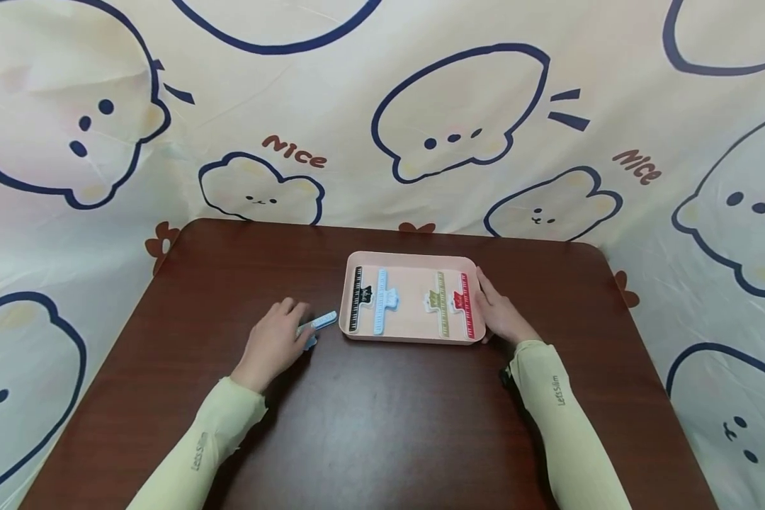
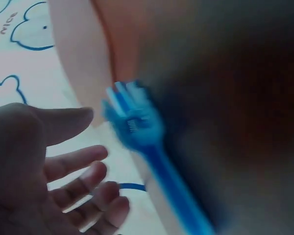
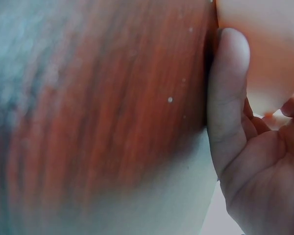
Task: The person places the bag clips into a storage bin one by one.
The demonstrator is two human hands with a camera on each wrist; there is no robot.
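Note:
The left hand is over the table just left of the tray, beside a light blue ruler clip. In the left wrist view, the thumb and fingers are spread, with a gap between them and the blue ruler clip. At the pink tray's right side, the right hand holds the near corner between thumb and fingers. Inside the tray lie a black ruler clip, a blue one, a green one and a red one.
The tray sits on a dark brown wooden table toward its far edge. A cream cloth with blue-outlined cartoon figures hangs behind and beside the table. Pale green sleeves cover both forearms.

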